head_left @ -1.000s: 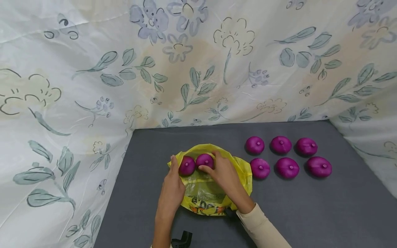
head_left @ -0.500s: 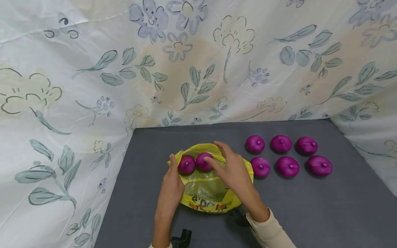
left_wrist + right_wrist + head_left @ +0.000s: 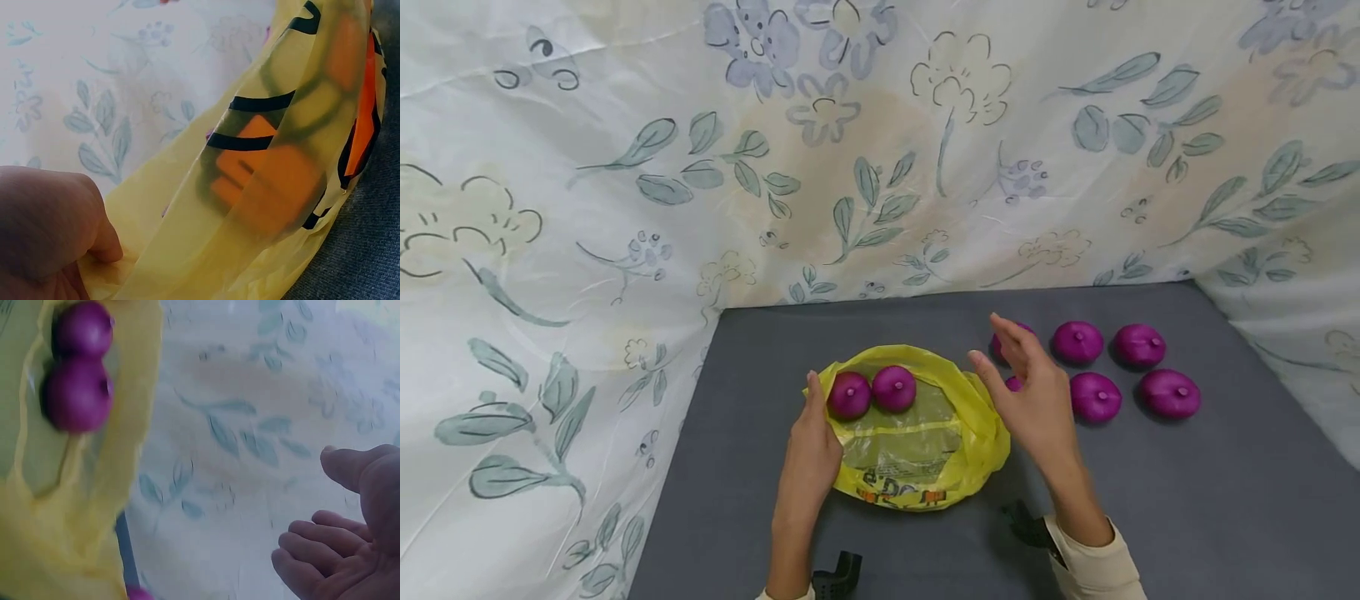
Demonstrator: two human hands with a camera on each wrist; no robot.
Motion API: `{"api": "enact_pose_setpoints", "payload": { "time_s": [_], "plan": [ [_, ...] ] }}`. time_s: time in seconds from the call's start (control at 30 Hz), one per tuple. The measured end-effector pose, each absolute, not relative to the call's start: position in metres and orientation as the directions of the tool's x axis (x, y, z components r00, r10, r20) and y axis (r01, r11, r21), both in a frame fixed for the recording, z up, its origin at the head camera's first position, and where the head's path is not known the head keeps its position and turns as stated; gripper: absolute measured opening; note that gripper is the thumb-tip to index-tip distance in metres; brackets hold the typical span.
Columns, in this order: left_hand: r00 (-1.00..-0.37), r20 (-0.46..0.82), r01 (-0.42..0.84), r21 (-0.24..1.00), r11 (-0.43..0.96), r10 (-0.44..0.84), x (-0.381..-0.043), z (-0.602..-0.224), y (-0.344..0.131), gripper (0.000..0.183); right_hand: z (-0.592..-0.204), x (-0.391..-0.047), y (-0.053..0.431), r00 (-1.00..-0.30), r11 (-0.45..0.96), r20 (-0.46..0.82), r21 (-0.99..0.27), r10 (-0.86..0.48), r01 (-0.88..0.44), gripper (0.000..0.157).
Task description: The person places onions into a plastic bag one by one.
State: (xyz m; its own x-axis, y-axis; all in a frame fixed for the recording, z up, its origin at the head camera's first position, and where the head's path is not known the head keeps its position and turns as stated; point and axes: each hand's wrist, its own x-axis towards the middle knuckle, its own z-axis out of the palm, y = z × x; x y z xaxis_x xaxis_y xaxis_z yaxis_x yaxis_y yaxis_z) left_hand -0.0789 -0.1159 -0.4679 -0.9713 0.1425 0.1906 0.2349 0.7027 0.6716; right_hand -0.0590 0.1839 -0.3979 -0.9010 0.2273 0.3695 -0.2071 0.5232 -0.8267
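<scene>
A yellow plastic bag (image 3: 898,492) lies open-mouthed on the table in the head view. Two purple onions, a left one (image 3: 849,396) and a right one (image 3: 894,388), sit side by side inside its far left part. My left hand (image 3: 811,454) grips the bag's left rim; the left wrist view shows curled fingers (image 3: 103,240) on the yellow film. My right hand (image 3: 1041,404), raised with fingers spread and nothing in it, is right of the bag. It partly covers the nearest loose onions, including a back one (image 3: 997,348).
Several more purple onions, such as one in front (image 3: 1095,397) and one at the far right (image 3: 1170,393), stand in two rows on the dark grey table (image 3: 760,350). A floral cloth (image 3: 880,192) hangs behind and at the sides. Black mounts (image 3: 838,575) are on the wrists.
My right hand has let go of the right-hand onion in the bag and moved right, out over the loose onions. The left hand has stayed at the bag's rim.
</scene>
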Motion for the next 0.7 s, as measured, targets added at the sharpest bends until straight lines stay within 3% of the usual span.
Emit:
{"api": "enact_pose_setpoints", "payload": {
  "time_s": [0.3, 0.7],
  "plan": [
    [-0.976, 0.177, 0.217, 0.698, 0.682, 0.130, -0.078, -0.467, -0.118, 0.073, -0.399, -0.047, 0.238, -0.788, 0.539, 0.410, -0.834, 0.460, -0.120, 0.061],
    [-0.982, 0.139, 0.188, 0.730, 0.658, 0.126, -0.079, -0.466, -0.119, 0.073, -0.413, -0.027, 0.319, -0.607, 0.414, 0.309, -0.910, 0.732, 0.035, 0.060]
  ]
}}
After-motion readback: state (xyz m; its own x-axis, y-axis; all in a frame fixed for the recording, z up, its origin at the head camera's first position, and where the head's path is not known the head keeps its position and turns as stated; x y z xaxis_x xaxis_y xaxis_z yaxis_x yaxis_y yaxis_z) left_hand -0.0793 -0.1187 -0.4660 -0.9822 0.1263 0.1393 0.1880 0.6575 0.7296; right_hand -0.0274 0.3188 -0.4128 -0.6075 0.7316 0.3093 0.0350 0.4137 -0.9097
